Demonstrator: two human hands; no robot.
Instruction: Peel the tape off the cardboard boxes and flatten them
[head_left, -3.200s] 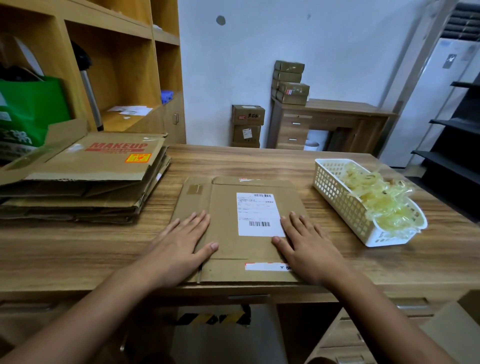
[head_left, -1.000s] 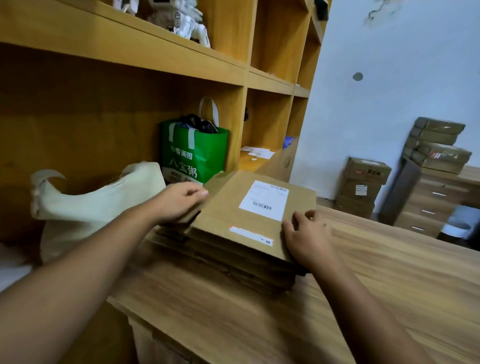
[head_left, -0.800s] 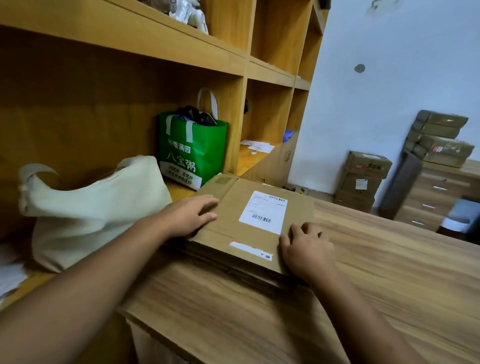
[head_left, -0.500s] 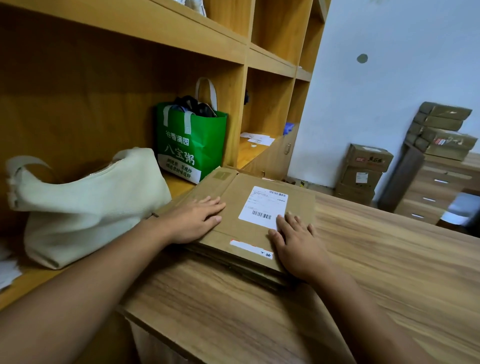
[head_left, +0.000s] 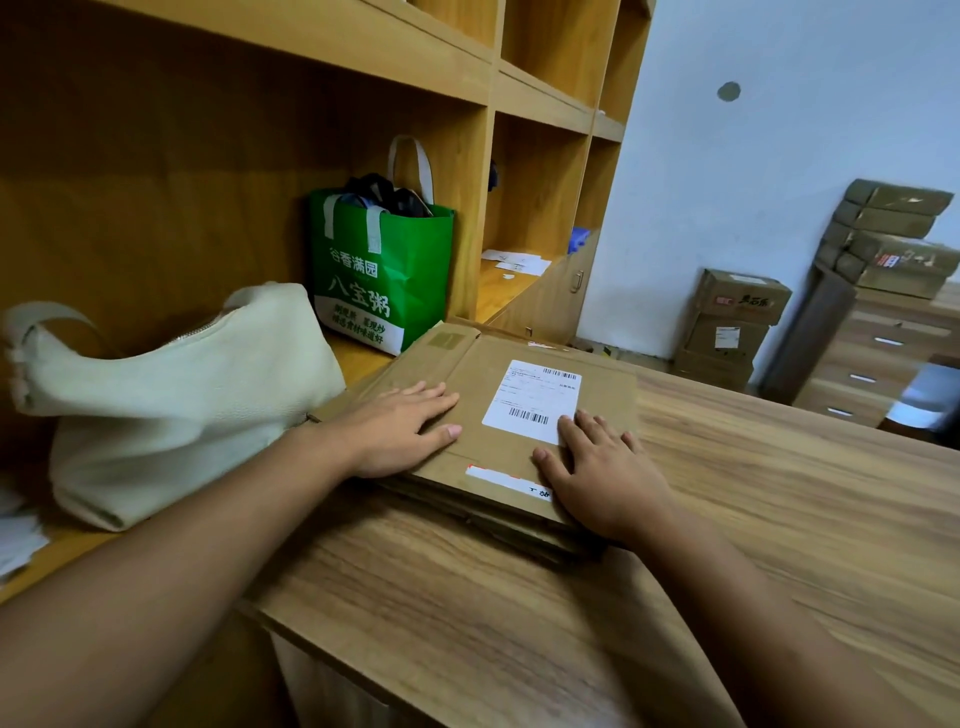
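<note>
A flattened brown cardboard box (head_left: 488, 379) with a white shipping label (head_left: 530, 400) lies on top of a stack of flattened boxes (head_left: 519, 525) at the left end of the wooden table (head_left: 727, 545). My left hand (head_left: 405, 426) rests flat on the box's left part, fingers spread. My right hand (head_left: 602, 473) presses flat on its near right corner, beside a white and red sticker (head_left: 498, 480). Neither hand grips anything.
A cream bag (head_left: 171, 395) and a green tote bag (head_left: 379, 270) sit on the shelf unit (head_left: 519, 104) just left of the stack. Taped boxes (head_left: 732, 322) stand on the floor by the wall, more boxes (head_left: 893, 234) on a drawer desk (head_left: 878, 358).
I carried the flattened box from the table's middle to the stack at the left, set it down, and both hands went from gripping its edges to pressing flat on it.
</note>
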